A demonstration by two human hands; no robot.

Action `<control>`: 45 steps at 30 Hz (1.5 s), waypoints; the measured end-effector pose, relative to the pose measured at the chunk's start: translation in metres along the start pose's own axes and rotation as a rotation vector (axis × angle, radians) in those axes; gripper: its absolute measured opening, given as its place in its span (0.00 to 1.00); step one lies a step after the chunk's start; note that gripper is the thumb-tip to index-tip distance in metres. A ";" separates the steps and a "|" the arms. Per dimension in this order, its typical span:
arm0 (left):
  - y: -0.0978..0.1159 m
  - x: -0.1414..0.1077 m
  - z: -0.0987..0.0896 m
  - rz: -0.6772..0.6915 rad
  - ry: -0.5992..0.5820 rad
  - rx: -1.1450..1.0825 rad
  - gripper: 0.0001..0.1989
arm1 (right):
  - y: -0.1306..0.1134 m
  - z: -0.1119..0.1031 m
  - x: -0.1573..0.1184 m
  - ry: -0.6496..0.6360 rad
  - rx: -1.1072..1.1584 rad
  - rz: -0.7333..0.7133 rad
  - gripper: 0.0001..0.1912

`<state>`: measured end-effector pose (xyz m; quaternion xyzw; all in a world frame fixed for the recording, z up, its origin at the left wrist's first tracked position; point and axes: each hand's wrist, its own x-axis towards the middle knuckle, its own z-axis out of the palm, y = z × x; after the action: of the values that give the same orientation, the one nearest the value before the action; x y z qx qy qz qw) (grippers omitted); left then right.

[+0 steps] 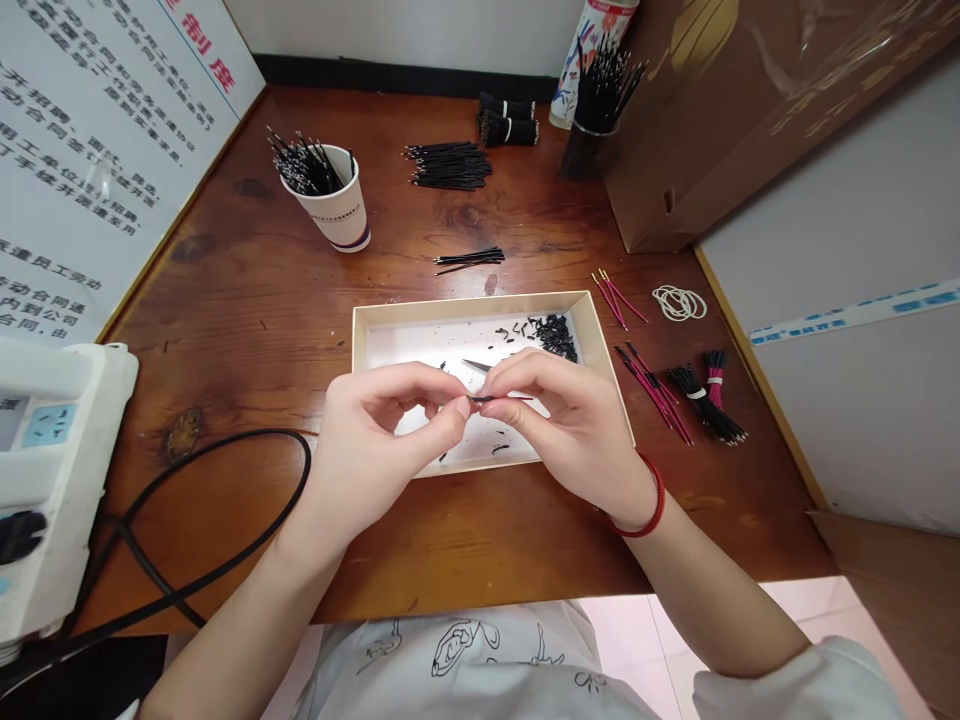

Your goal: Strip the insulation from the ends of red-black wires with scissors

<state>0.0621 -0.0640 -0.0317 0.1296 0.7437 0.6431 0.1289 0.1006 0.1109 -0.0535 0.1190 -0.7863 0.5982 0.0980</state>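
My left hand (386, 420) and my right hand (570, 425) meet over a shallow cream box (360, 345). Between their fingertips is a thin wire (486, 400), black in the middle with a dark red end reaching out to the right. The left thumb and forefinger pinch its left tip, and the right thumb and forefinger grip it close by. A pointed metal blade (475, 366) shows just beyond the right fingertips; whether that hand holds it or it lies in the box is unclear. Small black offcuts (555, 337) are heaped in the box's far right corner.
Behind the box lie loose black wires (470, 260) and a larger pile (450, 166). A paper cup (334, 215) of wires stands left. Pink wires (656, 395), rubber bands (679, 303) and tied bundles (709, 400) lie right. A black cable (304, 470) loops near my left arm.
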 end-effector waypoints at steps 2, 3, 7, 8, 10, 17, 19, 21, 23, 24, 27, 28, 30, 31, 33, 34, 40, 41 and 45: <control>-0.001 0.001 -0.002 -0.045 -0.058 -0.109 0.05 | -0.001 0.002 -0.002 0.010 0.036 -0.007 0.04; -0.002 0.001 -0.002 -0.064 -0.093 -0.163 0.04 | -0.002 0.003 -0.003 0.016 0.051 -0.002 0.05; -0.003 0.002 -0.002 -0.085 -0.162 -0.276 0.03 | -0.006 0.005 -0.005 0.012 0.122 0.048 0.05; -0.003 0.003 -0.002 -0.086 -0.158 -0.276 0.02 | -0.007 0.006 -0.005 0.010 0.148 0.065 0.05; -0.002 0.003 0.000 -0.092 -0.133 -0.265 0.02 | -0.009 0.007 -0.004 0.012 0.213 0.107 0.05; -0.008 0.001 0.001 -0.088 -0.081 -0.262 0.02 | -0.013 0.010 -0.002 0.038 0.372 0.199 0.07; -0.007 0.001 -0.001 -0.094 -0.100 -0.249 0.02 | -0.013 0.010 -0.003 0.039 0.338 0.189 0.06; -0.005 0.002 -0.004 -0.107 -0.123 -0.207 0.03 | -0.012 0.009 -0.004 0.039 0.261 0.178 0.05; -0.002 0.003 -0.007 -0.123 -0.151 -0.140 0.05 | -0.012 0.009 -0.005 0.048 0.166 0.183 0.03; 0.000 0.004 -0.008 -0.128 -0.169 -0.109 0.06 | -0.012 0.009 -0.005 0.049 0.124 0.187 0.02; 0.005 0.006 -0.011 -0.134 -0.251 -0.064 0.08 | -0.013 0.007 -0.005 0.036 -0.012 0.106 0.02; 0.006 0.007 -0.011 -0.137 -0.283 -0.056 0.08 | -0.014 0.006 -0.005 0.033 -0.068 0.053 0.04; 0.007 0.007 -0.011 -0.149 -0.339 -0.038 0.10 | -0.014 0.005 -0.004 0.037 -0.168 -0.045 0.06; 0.007 0.008 -0.011 -0.160 -0.363 -0.033 0.10 | -0.013 0.004 -0.004 0.040 -0.197 -0.073 0.07; 0.006 0.007 -0.010 -0.188 -0.394 -0.048 0.12 | -0.013 0.004 -0.004 0.046 -0.211 -0.101 0.07; 0.005 0.007 -0.010 -0.200 -0.396 -0.069 0.12 | -0.012 0.005 -0.004 0.052 -0.202 -0.111 0.07; 0.003 0.007 -0.005 -0.314 -0.347 -0.310 0.11 | -0.011 0.015 -0.008 0.140 -0.020 -0.057 0.08; 0.004 0.007 -0.004 -0.351 -0.354 -0.349 0.10 | -0.011 0.017 -0.009 0.155 0.010 -0.038 0.08; 0.006 0.008 -0.002 -0.474 -0.390 -0.447 0.08 | -0.011 0.023 -0.010 0.209 0.088 0.007 0.08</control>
<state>0.0539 -0.0619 -0.0256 0.0426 0.5557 0.7049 0.4386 0.1131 0.0871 -0.0527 0.0574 -0.7452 0.6417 0.1720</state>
